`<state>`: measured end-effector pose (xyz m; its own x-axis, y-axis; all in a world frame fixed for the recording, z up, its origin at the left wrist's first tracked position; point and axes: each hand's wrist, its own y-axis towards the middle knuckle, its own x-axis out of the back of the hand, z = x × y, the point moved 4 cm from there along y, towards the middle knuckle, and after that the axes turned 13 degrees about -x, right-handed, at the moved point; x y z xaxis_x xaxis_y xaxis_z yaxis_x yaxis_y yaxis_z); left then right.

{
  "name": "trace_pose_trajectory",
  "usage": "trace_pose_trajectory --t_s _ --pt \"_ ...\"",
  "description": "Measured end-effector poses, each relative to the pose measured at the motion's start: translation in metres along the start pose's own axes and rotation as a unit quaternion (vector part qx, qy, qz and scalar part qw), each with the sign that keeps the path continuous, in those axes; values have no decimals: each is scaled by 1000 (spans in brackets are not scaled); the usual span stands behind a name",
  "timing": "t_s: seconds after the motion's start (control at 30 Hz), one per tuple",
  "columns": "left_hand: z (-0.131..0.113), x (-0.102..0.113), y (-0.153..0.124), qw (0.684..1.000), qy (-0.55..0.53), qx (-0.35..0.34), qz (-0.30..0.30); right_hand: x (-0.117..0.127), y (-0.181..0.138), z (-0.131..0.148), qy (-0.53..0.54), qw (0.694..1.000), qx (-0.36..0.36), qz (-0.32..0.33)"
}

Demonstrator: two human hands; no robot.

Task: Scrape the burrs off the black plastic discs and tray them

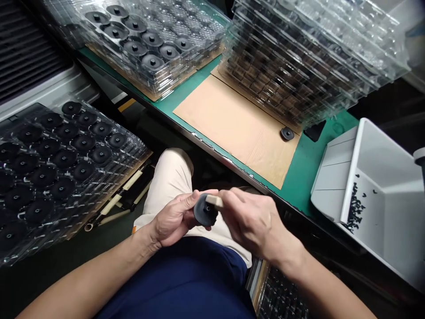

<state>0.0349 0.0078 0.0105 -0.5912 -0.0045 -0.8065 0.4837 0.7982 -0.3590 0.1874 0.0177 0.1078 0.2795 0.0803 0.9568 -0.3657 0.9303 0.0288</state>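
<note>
The left hand (173, 219) held a black round disc (200, 213) above the person's lap, its thumb and fingers pinching the rim. The right hand (250, 217) pinched a pale, flat-sided tool (214, 201) over the disc's face near the hub; actual contact could not be determined. A similar black part (287, 133) lay on the cardboard sheet (229, 128). Clear plastic trays (159, 84) of discs stood beyond, and a grey bin (398, 170) containing small black pieces (355, 212) stood at right.
</note>
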Motion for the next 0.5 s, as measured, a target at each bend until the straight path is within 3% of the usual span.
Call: trace_pose_trajectory --t_s 0.2,0.33,0.5 --pt "-22 4 -3 992 5 -115 -50 -12 -3 4 65 997 -36 -36" --pt "-18 10 -1 998 13 -53 1 -10 5 2 14 1000 -18 -9" --pt "-3 11 -2 996 -53 45 61 0 23 20 -58 991 109 50"
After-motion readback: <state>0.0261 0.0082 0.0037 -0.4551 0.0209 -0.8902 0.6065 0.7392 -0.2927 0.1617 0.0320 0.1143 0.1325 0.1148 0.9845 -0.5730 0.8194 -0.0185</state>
